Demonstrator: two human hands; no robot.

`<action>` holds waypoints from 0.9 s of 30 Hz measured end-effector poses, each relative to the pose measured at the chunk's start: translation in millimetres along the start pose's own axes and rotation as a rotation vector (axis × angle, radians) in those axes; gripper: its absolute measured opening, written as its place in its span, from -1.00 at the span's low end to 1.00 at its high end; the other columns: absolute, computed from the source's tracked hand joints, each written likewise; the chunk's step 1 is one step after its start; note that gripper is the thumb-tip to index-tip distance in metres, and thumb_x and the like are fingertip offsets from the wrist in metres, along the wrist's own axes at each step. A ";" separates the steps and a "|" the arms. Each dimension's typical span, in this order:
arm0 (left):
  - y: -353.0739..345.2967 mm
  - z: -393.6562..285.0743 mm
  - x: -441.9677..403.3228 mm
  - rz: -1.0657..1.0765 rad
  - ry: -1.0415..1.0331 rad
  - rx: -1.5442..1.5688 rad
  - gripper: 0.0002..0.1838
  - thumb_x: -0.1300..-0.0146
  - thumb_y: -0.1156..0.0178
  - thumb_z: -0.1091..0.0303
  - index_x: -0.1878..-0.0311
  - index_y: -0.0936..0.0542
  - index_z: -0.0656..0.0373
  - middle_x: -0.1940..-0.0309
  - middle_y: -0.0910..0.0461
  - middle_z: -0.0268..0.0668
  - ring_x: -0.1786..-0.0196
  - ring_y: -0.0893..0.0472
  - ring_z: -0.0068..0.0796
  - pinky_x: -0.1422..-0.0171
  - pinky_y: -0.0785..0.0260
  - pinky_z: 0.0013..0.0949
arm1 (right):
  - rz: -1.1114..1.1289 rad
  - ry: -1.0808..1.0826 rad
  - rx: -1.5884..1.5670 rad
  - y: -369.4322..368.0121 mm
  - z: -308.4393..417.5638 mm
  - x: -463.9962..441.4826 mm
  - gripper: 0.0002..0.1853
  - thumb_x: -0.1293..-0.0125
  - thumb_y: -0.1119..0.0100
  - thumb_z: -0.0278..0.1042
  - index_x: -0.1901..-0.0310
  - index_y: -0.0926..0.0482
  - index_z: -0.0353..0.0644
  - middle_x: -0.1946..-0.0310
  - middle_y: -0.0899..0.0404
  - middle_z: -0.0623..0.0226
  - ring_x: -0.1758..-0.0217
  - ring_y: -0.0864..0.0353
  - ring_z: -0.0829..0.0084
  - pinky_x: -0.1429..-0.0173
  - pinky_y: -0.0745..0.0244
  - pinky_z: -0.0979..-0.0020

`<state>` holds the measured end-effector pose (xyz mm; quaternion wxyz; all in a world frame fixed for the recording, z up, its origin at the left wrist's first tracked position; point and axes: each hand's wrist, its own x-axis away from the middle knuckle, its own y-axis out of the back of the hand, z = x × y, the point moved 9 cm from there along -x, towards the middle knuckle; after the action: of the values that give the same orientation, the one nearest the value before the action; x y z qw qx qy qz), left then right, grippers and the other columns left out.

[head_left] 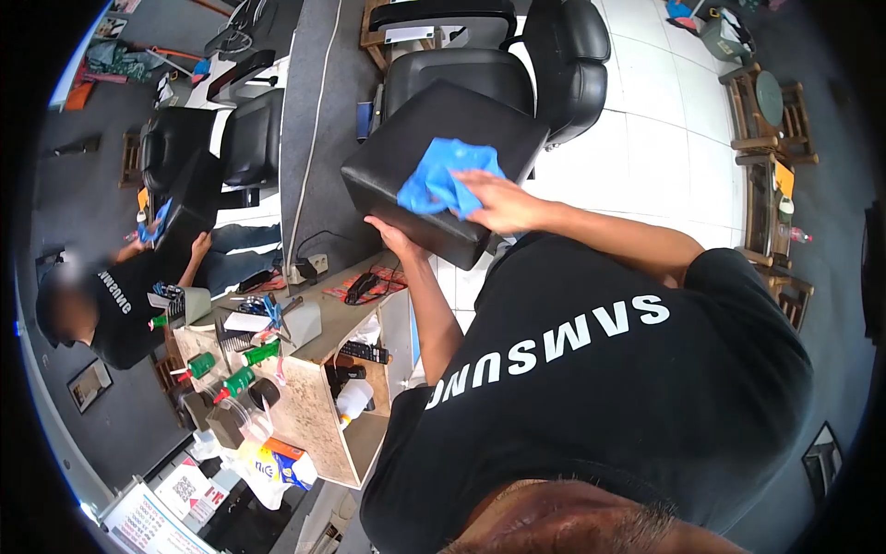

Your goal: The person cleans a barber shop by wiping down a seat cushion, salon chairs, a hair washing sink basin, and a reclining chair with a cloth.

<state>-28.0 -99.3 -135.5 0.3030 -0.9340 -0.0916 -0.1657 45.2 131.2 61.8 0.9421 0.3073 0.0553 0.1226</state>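
Note:
A black padded cushion [397, 148] with a boxy shape is held tilted in front of the black barber chair [461, 74]. Spread over its upper face lies a blue cloth [443, 175], crumpled at its edges. My right hand [503, 198] presses on that cloth, its fingers gripping the fabric near the cushion's near edge. Under the near left side of the cushion, my left hand [395, 237] supports it, with the fingers partly hidden beneath.
A wooden cabinet [309, 406] stands at the lower left, with green bottles [237, 380], combs and scissors on top. Behind it a wall mirror [249, 55] reflects the scene. Bamboo furniture [761, 185] stands at the right on the grey floor beside white tiles.

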 end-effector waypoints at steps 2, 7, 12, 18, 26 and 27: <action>-19.4 -6.9 15.7 -0.036 0.068 0.047 -0.07 -0.49 0.24 -0.47 -0.50 -0.32 0.24 -0.42 -0.42 -0.17 -0.38 -0.49 -0.17 -0.47 -0.37 -0.11 | 0.185 0.010 -0.428 31.2 42.0 19.2 -0.52 -0.49 -0.18 -0.27 -0.37 -0.44 -0.22 -0.33 -0.51 0.20 -0.44 -0.46 0.17 -0.55 -0.25 0.19; -46.3 -20.9 19.6 -0.140 0.110 0.065 -0.08 -0.47 0.21 -0.47 -0.52 -0.30 0.19 -0.45 -0.39 -0.15 -0.40 -0.47 -0.10 -0.50 -0.35 -0.07 | -0.182 -0.254 -0.929 87.9 -8.7 54.8 -0.62 -0.59 -0.09 -0.14 -0.32 -0.53 -0.08 -0.17 -0.57 0.39 -0.27 -0.54 0.49 -0.42 -0.39 0.31; -124.7 -62.4 30.9 0.118 -0.024 0.015 -0.11 -0.51 0.24 -0.44 -0.55 -0.27 0.16 -0.48 -0.36 -0.15 -0.41 -0.46 -0.10 -0.49 -0.36 -0.07 | -0.471 -0.496 -0.902 145.9 -74.8 90.4 -0.37 -0.55 -0.01 0.27 -0.22 -0.59 -0.21 -0.06 -0.62 0.30 -0.18 -0.59 0.43 -0.37 -0.41 0.31; -210.4 -142.7 96.5 -0.044 -0.199 -0.436 -0.13 -0.53 0.17 -0.39 -0.54 -0.30 0.20 -0.46 -0.40 -0.14 -0.40 -0.46 -0.15 -0.51 -0.29 -0.15 | -0.467 -0.631 -0.894 196.2 -172.5 138.9 -0.16 -0.53 0.27 0.48 -0.09 -0.61 -0.28 0.10 -0.64 0.27 -0.01 -0.55 0.44 -0.32 -0.35 0.33; -324.6 -223.6 177.5 -0.170 -0.681 -0.726 -0.15 -0.57 0.09 -0.28 -0.43 -0.38 0.46 -0.40 -0.45 -0.03 -0.38 -0.47 -0.24 -0.52 -0.24 -0.24 | -0.390 -0.413 -0.901 303.4 -217.1 165.5 -0.68 -0.47 -0.14 -0.15 0.13 -0.68 -0.28 0.38 -0.59 0.50 0.33 -0.49 0.68 0.09 -0.48 0.53; -339.7 -222.9 184.0 -0.140 -0.683 -0.663 -0.16 -0.58 0.09 -0.26 -0.46 -0.35 0.44 -0.44 -0.41 -0.05 -0.41 -0.44 -0.24 -0.54 -0.21 -0.24 | -0.374 -0.447 -0.922 314.2 -222.4 169.6 -0.73 -0.42 -0.09 -0.36 -0.02 -0.65 -0.29 0.29 -0.61 0.45 0.24 -0.53 0.65 0.02 -0.48 0.53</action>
<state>-5.9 52.4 283.4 -0.0704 -0.9728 -0.1909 0.1105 106.8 547.3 64.0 0.9737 -0.1339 -0.1522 -0.1040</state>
